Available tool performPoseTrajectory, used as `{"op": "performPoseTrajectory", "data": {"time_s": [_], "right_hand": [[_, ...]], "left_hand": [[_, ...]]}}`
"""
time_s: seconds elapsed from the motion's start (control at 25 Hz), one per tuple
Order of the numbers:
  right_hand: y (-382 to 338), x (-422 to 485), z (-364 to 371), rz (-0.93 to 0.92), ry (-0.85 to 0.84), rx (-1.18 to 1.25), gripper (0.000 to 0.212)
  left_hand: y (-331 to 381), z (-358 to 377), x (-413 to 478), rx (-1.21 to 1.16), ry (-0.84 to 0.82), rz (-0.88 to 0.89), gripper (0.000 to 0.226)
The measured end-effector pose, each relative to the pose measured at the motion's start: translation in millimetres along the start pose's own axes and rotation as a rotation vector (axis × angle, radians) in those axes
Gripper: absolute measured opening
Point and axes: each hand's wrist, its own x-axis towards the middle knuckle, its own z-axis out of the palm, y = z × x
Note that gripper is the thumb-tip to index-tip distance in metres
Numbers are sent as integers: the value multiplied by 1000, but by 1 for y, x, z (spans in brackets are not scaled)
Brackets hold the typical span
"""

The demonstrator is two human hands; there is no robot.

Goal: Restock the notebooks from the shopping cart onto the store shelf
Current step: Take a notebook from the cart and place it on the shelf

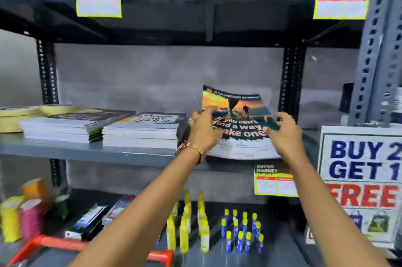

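Both hands on one notebook (239,127) at the right end of the grey middle shelf (87,151). Left hand (203,129) gripped the notebook's left edge, thumb curled over the cover, gold watch (191,149) at the wrist. Right hand (282,134) clamped the right edge, fingers closed on it. Notebook tilted, far end raised off the shelf, near edge overhanging the shelf lip. Cover text read "If you can't find a way, make one", partly hidden by the hands; smaller print too blurred to read.

Two notebook stacks (104,127) lay flat to the left on the same shelf, cover lettering illegible. Tape rolls (19,114) further left.

Price tag (275,179) marked "SUPER MARKET" hung under the shelf lip. Promo sign (361,171) at right read "BUY 2 GET 1 FREE". Lower shelf held yellow glue bottles (187,229) and blue glue sticks (241,234). Red cart handle (65,244) at bottom left.
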Motion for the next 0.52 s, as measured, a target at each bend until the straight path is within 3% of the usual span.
{"op": "performPoseTrajectory", "data": {"time_s": [0.2,0.36,0.52], "right_hand": [[17,37,33,99,-218,-319,26],[22,48,58,120,-396,-658,37],[20,46,71,108,-387,-886,39]], "left_hand": [[-36,41,51,133,-236,-144,44],[-47,52,62,576,-406,-75,30],[-61,56,77,554,-455,-65,36]]}}
